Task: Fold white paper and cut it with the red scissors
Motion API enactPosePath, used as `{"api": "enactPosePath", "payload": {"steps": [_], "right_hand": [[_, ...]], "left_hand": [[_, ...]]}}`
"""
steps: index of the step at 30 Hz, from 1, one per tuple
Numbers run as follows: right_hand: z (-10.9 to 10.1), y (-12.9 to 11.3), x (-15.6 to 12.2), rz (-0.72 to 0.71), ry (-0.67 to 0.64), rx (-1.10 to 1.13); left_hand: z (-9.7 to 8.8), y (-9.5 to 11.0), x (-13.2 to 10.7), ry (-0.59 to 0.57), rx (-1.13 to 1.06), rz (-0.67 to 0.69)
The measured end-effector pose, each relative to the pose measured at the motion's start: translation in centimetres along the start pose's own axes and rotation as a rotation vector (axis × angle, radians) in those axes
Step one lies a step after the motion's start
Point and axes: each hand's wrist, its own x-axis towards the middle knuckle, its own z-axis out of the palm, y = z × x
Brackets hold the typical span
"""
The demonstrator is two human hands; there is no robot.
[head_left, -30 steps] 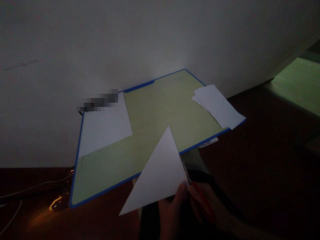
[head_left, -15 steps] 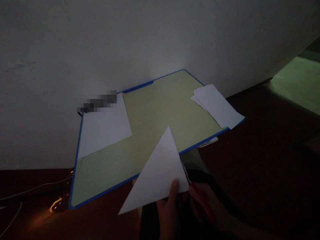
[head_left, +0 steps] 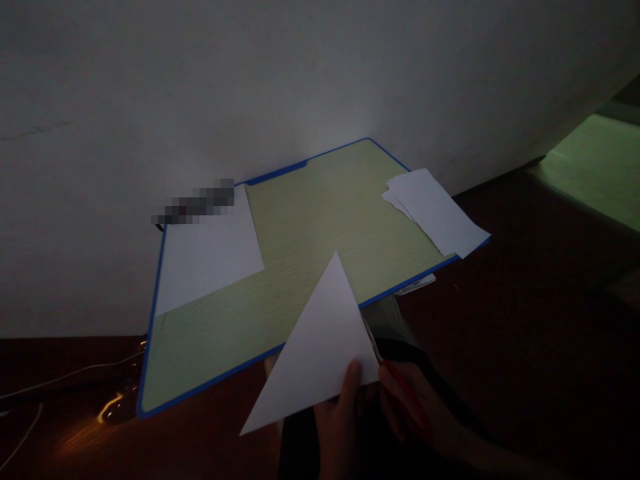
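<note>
Paper triangle (head_left: 310, 360): pinched by left hand (head_left: 336, 419), thumb on top, fingers hidden beneath. Probably light, thin, easily creased; best held near lower edge. Scissors (head_left: 411, 403): right hand (head_left: 426, 393) curled round red handles; rigid, presumably; blade gap cannot tell. Count: one table (head_left: 320, 213) beyond fingers; one sheet (head_left: 210, 253) ahead-left of them; one triangle; one pile (head_left: 437, 210) ahead-right, at least two pieces; one scissors.

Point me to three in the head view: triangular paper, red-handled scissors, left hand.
Triangular paper (head_left: 317, 350): head view, middle of its upper face.
Red-handled scissors (head_left: 407, 392): head view, on the red handle.
Left hand (head_left: 339, 417): head view, middle of the hand, below the thumb.
</note>
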Motion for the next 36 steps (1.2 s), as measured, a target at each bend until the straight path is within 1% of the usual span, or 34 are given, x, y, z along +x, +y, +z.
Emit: {"api": "enactPosePath", "payload": {"steps": [3,6,9,12,14,19,25,30,36], "right_hand": [[0.1,-0.2,-0.1,-0.002,0.016,0.011],[0.2,-0.5,-0.1,0.005,0.005,0.012],[0.3,-0.8,0.0,0.005,-0.007,-0.002],[0.3,-0.9,0.1,0.002,-0.016,-0.009],[0.3,-0.8,0.0,0.005,-0.01,-0.004],[0.3,-0.5,0.0,-0.003,0.002,0.009],[0.5,-0.9,0.0,-0.007,0.003,0.035],[0.6,-0.9,-0.1,0.001,0.016,0.056],[0.8,-0.6,-0.1,0.037,0.027,0.083]], "left_hand": [[0.1,0.0,-0.1,0.018,0.008,-0.019],[0.2,0.0,-0.2,0.046,0.014,0.004],[0.2,0.0,-0.3,0.015,0.008,0.017],[0.0,0.2,-0.2,-0.005,0.051,-0.009],[-0.1,0.3,-0.3,0.005,0.083,-0.018],[0.3,0.4,-0.7,0.038,0.066,0.03],[0.4,0.5,-0.8,0.035,0.065,-0.004],[0.2,0.7,-0.6,0.016,0.084,0.015],[-0.7,0.6,-0.1,-0.004,0.176,0.027]]}}
